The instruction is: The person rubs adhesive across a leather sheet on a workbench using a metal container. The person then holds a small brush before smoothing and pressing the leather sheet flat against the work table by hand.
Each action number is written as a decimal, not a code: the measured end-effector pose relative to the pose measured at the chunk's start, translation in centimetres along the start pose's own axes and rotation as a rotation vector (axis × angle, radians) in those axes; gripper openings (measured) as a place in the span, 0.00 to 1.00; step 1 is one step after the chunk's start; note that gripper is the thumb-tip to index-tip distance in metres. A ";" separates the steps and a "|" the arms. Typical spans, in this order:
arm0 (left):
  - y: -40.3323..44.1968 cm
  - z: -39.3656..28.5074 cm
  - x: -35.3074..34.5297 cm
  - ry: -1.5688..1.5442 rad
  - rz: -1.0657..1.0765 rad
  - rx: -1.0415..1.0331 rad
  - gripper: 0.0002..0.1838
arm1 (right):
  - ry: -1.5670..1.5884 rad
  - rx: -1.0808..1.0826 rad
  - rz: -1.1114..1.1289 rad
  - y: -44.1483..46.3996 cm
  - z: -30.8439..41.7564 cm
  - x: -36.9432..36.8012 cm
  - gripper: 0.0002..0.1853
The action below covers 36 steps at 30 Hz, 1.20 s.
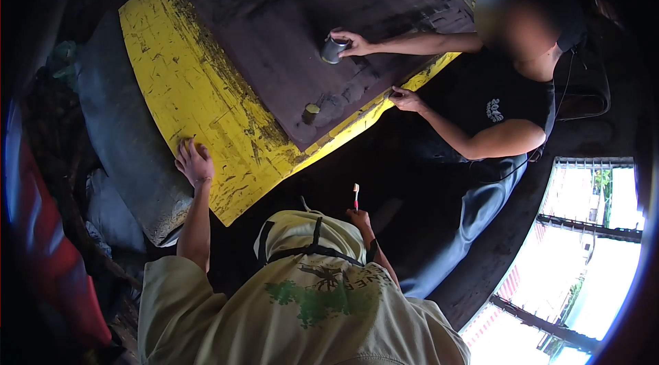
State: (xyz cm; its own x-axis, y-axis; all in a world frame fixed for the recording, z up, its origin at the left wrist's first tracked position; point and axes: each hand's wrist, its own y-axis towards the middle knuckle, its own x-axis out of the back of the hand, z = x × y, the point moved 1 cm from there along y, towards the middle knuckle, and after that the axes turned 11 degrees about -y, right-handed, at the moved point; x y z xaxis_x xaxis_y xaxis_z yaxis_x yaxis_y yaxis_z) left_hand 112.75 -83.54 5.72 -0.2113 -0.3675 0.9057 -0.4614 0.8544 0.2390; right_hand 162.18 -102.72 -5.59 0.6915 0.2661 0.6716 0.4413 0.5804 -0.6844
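Observation:
My left hand (194,161) rests on the left edge of a scuffed yellow sheet (185,97), its fingers laid over the surface. Low in front of my body, my right hand (358,217) is closed around a toothbrush (356,195) with a red and white handle, bristle end up. On top of the yellow sheet lies a dark brown sheet (247,28) with smudges and wet-looking patches. Near its front corner sits a small yellowish lump (312,109) I cannot identify.
Across from me at the right, a person in a black shirt (501,104) grips a dark metal cup (332,50) over the brown sheet and holds the sheet's edge with the other hand (406,99). A grey rounded padded surface (127,118) lies at left. A barred window (583,248) is at lower right.

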 end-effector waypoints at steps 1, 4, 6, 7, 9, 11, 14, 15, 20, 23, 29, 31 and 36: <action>0.0 0.1 -0.1 -0.002 0.003 -0.005 0.22 | -0.026 0.004 0.005 0.1 -0.3 -0.3 0.21; -0.2 0.1 -0.1 -0.002 0.010 -0.004 0.22 | -0.043 0.035 0.017 0.5 -1.3 -0.6 0.20; 0.0 0.2 -0.1 0.002 0.009 -0.009 0.22 | -0.018 -0.001 0.065 0.1 -1.2 -0.6 0.21; 0.0 0.2 -0.2 0.004 0.001 -0.009 0.22 | -0.013 -0.001 0.065 0.2 -1.0 -0.7 0.21; -0.1 0.1 -0.2 0.002 -0.004 -0.011 0.22 | -0.022 0.007 0.055 0.5 -1.1 -0.8 0.21; -0.1 0.0 -0.1 0.008 0.002 -0.005 0.22 | -0.017 0.024 0.040 0.6 -0.9 -0.6 0.21; -0.1 0.1 -0.2 0.025 -0.012 -0.022 0.21 | 0.000 0.018 0.033 1.2 -0.4 -0.6 0.20; -0.1 0.2 -0.4 0.021 -0.007 -0.032 0.21 | 0.006 -0.003 0.038 1.3 -0.6 -0.6 0.19; -0.2 0.4 -0.5 0.031 -0.022 -0.023 0.21 | -0.037 0.000 0.025 1.6 -0.8 -0.5 0.20; 0.0 0.5 -0.7 0.035 -0.020 -0.027 0.21 | -0.012 -0.011 0.018 1.4 -0.7 -0.5 0.20; -0.1 0.0 -0.5 0.045 -0.014 -0.010 0.21 | -0.014 0.057 0.017 1.6 -0.2 -0.2 0.22; -0.1 0.2 -0.5 0.047 -0.014 -0.012 0.21 | 0.001 0.040 0.002 1.4 0.2 -0.1 0.22; -0.1 0.6 -0.9 0.075 -0.017 -0.013 0.22 | 0.002 0.017 0.004 1.4 0.7 0.1 0.21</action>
State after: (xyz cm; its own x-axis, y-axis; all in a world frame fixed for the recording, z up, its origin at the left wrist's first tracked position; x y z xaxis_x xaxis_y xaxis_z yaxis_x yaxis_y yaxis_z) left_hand 112.47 -83.48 4.68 -0.1386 -0.3539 0.9250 -0.4534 0.8530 0.2584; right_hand 162.48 -101.38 -6.26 0.6945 0.2669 0.6681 0.4287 0.5923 -0.6822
